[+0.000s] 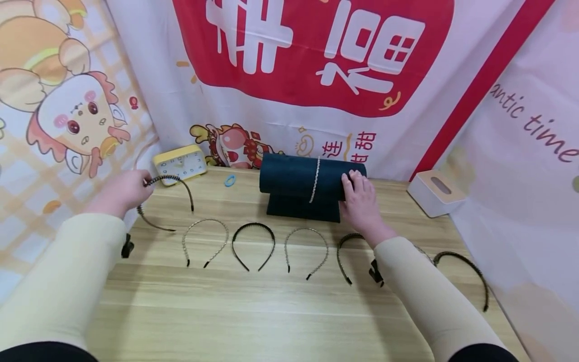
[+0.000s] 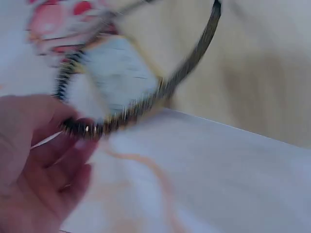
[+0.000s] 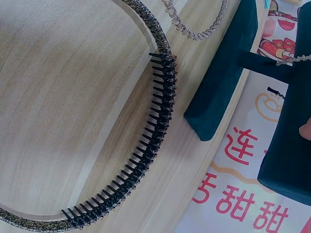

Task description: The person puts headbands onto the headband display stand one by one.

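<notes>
At the left of the table, my left hand [image 1: 128,191] pinches a dark toothed headband [image 2: 141,109] by its curved middle, and both its ends point right over the wood. My right hand [image 1: 362,203] rests on the right end of a dark green roll stand [image 1: 289,176], its fingers laid over the roll. A beaded headband [image 1: 315,178] hangs round the middle of that roll. In the right wrist view only a fingertip [image 3: 305,131] shows at the roll, and a black toothed headband [image 3: 160,111] lies close below the camera.
Several headbands lie in a row, among them a pale one [image 1: 205,221], a black one [image 1: 253,224] and a dark one [image 1: 470,261] at far right. A yellow clock [image 1: 181,163], a blue ring [image 1: 230,180] and a white tissue box [image 1: 434,193] stand near the printed cloth backdrop.
</notes>
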`<action>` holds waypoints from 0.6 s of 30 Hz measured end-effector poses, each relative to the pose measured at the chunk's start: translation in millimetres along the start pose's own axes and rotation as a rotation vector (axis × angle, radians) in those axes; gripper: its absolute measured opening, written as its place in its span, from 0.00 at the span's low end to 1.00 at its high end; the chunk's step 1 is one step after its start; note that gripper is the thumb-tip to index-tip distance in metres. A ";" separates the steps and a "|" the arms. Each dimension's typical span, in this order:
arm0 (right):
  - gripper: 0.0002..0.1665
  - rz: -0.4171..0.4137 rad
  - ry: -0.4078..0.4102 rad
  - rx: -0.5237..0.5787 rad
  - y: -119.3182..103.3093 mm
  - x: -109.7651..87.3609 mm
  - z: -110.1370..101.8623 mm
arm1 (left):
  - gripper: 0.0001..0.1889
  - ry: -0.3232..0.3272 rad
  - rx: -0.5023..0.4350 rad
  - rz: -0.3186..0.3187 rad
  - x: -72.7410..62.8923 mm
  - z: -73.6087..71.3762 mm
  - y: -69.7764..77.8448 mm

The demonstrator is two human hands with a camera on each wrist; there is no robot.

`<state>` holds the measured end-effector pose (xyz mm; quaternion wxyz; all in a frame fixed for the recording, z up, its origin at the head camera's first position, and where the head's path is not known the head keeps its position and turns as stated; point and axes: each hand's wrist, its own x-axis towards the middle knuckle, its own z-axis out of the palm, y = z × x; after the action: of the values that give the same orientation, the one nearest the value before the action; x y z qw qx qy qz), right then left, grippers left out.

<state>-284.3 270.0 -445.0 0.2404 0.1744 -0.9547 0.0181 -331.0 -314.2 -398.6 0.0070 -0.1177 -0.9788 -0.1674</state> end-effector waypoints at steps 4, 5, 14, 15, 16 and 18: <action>0.44 0.013 -0.033 -0.020 -0.7 0.2 -0.5 | 0.19 -0.108 -0.188 -0.050 11.9 -19.6 29.5; 0.44 0.016 -0.035 -0.022 -0.6 0.1 -0.6 | 0.21 -0.135 -0.240 -0.073 14.2 -22.9 38.2; 0.44 -0.004 -0.001 -0.025 -0.3 0.3 1.0 | 0.24 -0.283 -0.767 -0.307 27.7 -22.3 107.8; 0.44 -0.006 0.001 -0.028 -0.3 0.4 1.3 | 0.22 -0.286 -0.833 -0.333 28.9 -20.3 113.8; 0.44 -0.007 0.001 -0.028 0.3 0.3 1.5 | 0.21 -0.293 -0.895 -0.351 31.1 -17.9 119.7; 0.43 -0.005 -0.002 -0.028 1.3 0.3 1.4 | 0.17 -0.290 -0.999 -0.377 35.3 -12.6 130.9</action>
<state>-285.7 271.0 -446.0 0.2421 0.1735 -0.9546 0.0039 -335.2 -190.3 -342.2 -0.2147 0.0488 -0.7753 -0.5919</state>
